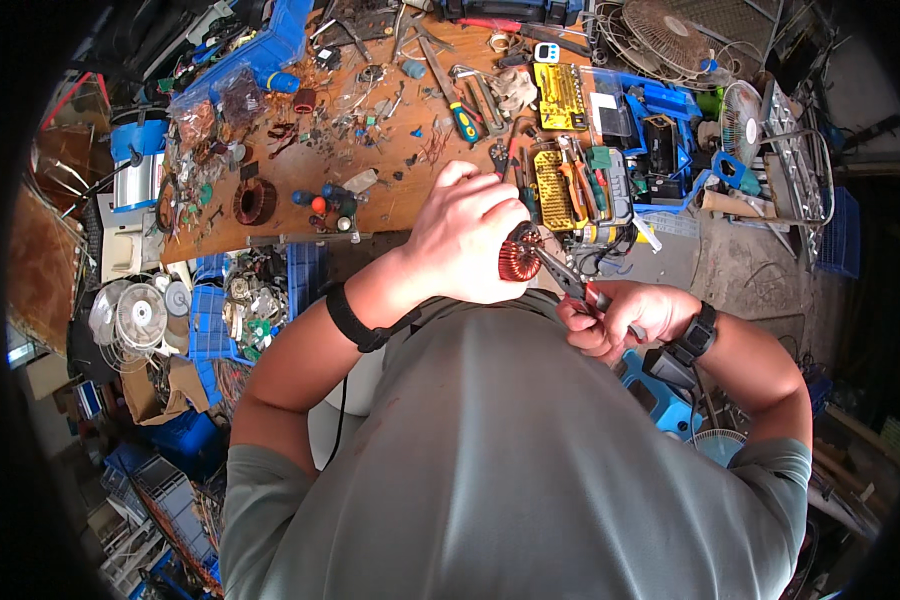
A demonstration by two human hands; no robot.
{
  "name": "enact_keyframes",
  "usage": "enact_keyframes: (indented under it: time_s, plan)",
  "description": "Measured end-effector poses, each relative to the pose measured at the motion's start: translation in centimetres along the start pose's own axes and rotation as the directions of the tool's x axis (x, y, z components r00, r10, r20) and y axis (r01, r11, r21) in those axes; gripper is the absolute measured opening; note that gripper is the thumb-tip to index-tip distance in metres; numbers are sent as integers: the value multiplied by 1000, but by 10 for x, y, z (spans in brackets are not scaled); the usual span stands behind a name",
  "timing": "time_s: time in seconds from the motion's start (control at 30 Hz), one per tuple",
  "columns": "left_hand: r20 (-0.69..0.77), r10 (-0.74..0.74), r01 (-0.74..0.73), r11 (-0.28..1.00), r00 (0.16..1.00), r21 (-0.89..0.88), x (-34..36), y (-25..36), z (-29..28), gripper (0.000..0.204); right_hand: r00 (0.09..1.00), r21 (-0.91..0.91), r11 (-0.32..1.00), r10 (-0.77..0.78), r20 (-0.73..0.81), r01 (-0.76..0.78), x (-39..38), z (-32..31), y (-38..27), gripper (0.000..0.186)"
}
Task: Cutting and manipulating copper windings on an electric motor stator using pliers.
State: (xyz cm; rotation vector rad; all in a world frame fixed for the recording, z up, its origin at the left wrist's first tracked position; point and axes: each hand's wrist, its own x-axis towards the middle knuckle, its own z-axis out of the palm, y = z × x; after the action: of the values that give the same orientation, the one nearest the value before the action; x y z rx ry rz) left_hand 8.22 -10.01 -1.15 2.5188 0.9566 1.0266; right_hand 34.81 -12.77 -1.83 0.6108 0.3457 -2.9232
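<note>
My left hand (475, 235) is closed around a round motor core with copper windings (520, 258), held in front of my chest near the table's front edge. The palm and fingers hide its left side. A pair of long-nosed pliers (562, 272) with red and dark handles is gripped in my right hand (635, 318). The jaws of the pliers reach up and left to the right side of the windings. Whether they pinch a wire there is too small to tell. A second copper-wound ring (255, 201) stands on the wooden table (390, 130) at the left.
Beyond my hands are a yellow bit set (560, 97), an open tool case (558, 190) with pliers in it, and a yellow-green screwdriver (465, 122). Blue crates (210, 315) of scrap stand at the left. Fans (742, 110) and a blue bin (685, 185) crowd the right.
</note>
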Motion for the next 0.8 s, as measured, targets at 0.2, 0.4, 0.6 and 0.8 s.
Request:
enact_keyframes:
  time_s: [0.2, 0.4, 0.6, 0.8]
  plan:
    - [256, -198, 219, 974, 946, -54, -5, -10, 1, 30, 577, -779, -238, -795, -187, -580, 7, 4, -18, 18]
    - [795, -240, 734, -306, 557, -606, -33, -28, 6, 39, 424, -581, -471, -877, 227, -664, 6, 3, -47, 30]
    - [544, -331, 632, 299, 771, -715, -29, -29, -16, 29, 399, -782, -255, -917, 9, -568, 5, 6, -44, 27]
    - [487, -515, 679, 688, 705, -255, -71, -32, -27, 44, 804, -797, 573, -372, -463, -194, 39, -44, -48, 13]
